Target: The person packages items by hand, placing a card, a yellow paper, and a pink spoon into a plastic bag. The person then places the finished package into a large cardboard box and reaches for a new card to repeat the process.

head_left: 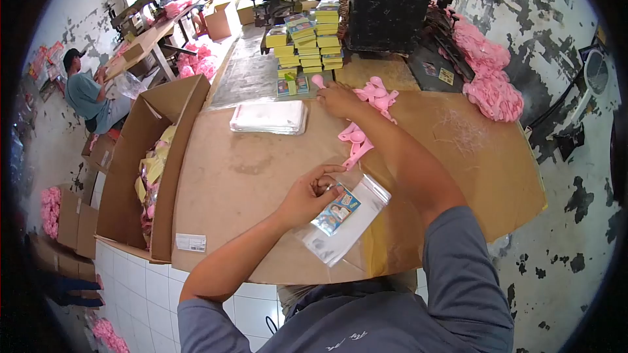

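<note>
My left hand (pixel 309 197) is closed, with thumb and fingers pinching a clear plastic bag (pixel 327 246) and a blue printed card (pixel 339 210) at its upper part. The bag lies tilted over the table's near side. Farther forward, my right hand (pixel 339 99) is closed, back upward, around a pink plastic spoon (pixel 318 81) whose round end sticks out past the fingertips. Beside that hand lies a small heap of pink spoons (pixel 377 93). More of these pink pieces (pixel 356 144) run down toward my left hand.
A stack of clear bags (pixel 269 117) lies left of my right hand. Behind stand piles of yellow-edged cards (pixel 301 39) and a black machine (pixel 386 10). An open carton (pixel 186 127) borders the left side; pink bundles (pixel 487 72) lie right. A person (pixel 91 91) sits far left.
</note>
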Tool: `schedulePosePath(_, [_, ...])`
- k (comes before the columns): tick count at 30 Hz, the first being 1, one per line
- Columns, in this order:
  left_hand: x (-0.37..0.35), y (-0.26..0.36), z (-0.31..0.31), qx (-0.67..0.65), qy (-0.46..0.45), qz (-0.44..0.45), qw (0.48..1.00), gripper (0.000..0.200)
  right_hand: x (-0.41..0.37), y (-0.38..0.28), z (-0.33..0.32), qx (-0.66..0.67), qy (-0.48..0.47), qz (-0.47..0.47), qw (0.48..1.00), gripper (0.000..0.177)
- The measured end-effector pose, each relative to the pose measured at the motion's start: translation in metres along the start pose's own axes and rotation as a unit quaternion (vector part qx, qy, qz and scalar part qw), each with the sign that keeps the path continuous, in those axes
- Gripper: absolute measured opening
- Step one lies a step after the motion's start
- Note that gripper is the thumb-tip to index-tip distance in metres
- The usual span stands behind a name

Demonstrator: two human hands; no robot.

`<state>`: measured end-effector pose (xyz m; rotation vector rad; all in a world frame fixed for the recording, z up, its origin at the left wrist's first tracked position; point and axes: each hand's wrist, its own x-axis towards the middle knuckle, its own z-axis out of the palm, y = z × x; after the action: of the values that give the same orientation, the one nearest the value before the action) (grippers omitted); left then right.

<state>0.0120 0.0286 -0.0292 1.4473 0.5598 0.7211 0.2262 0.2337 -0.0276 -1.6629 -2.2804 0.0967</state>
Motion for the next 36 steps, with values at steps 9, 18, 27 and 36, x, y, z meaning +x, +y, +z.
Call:
schedulePosePath(9, [-0.001,0.009,0.000,-0.069,0.019,0.000,0.997,0.043,-0.048,-0.004,-0.063,0.099,0.238,-0.058,0.965,0.022])
schedulePosePath(18, [0.004,0.007,0.001,-0.105,0.036,0.004,0.994,0.048,-0.204,-0.029,-0.119,0.408,-0.038,0.011,0.912,0.012])
schedulePosePath(27, [0.000,0.010,0.003,-0.054,0.053,-0.022,0.997,0.050,-0.215,-0.028,-0.107,0.470,-0.008,-0.009,0.882,0.010])
schedulePosePath(36, [-0.001,0.008,0.007,-0.035,0.021,-0.049,0.998,0.041,-0.215,-0.026,-0.091,0.438,-0.052,-0.115,0.890,0.018])
